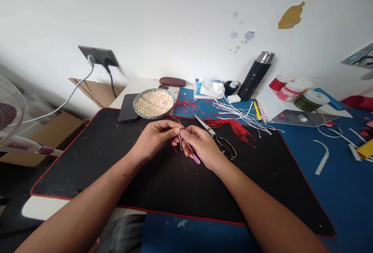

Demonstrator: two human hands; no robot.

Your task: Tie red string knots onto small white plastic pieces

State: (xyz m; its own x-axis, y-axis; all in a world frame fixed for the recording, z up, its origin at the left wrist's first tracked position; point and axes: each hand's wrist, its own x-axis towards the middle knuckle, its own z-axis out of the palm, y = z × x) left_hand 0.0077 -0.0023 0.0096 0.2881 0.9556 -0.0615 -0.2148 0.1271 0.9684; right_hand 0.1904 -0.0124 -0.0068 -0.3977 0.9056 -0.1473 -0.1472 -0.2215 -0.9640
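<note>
Left hand (155, 136) and right hand (202, 144) nearly meet, fingertips pinching pale cord (181, 144) — black mat (180, 191) spreads below, red edge (186, 216) well apart.

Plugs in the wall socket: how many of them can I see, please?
2: a white plug at the left of the wall socket, and a black plug to its right. Neither hides the other.

Fan (8, 115) — cut off left | pink tool (196, 159) — partly hidden by right hand (201, 144)
</note>
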